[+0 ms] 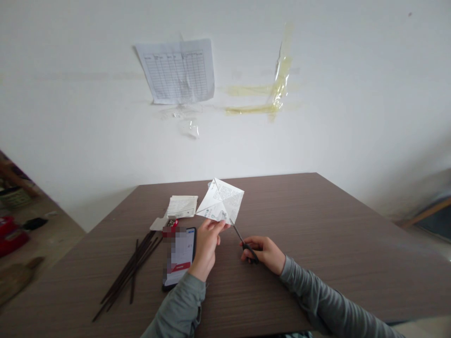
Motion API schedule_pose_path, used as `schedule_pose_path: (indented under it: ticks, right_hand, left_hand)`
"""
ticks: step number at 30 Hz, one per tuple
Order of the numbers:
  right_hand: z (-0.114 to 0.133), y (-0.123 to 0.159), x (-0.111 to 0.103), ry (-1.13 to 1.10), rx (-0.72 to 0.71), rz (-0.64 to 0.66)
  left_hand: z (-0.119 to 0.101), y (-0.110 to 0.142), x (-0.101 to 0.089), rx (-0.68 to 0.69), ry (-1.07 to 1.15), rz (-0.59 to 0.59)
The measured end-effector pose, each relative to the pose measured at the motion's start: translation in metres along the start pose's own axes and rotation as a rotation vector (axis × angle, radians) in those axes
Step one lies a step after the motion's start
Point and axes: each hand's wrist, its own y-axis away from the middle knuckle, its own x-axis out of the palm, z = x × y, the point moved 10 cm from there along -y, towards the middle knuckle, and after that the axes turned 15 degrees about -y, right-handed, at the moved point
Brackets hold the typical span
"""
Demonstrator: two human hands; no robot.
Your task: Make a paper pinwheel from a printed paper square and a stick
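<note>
A square of printed paper with diagonal creases is held up above the table by my left hand, whose thumb and fingers pinch its near edge. My right hand grips the black handles of a pair of scissors. The scissor blades reach up to the paper's near corner, close to my left fingertips. Whether the blades are apart or together there is too small to tell. Left of my left hand lies a phone with its screen lit, partly covered by my wrist.
On the brown table, a stack of paper squares lies behind the phone, near a small red item. Several thin dark sticks lie at the left. The white wall bears a taped printed sheet.
</note>
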Motion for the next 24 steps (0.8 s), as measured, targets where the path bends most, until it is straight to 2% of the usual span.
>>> schedule_pose_path:
  ticks: [24]
  right_hand:
    - [0.0021,0.0029,0.0002,0.018,-0.015,-0.017]
  left_hand:
    - [-0.0026,0.0012,-0.0005,-0.003,0.002,-0.008]
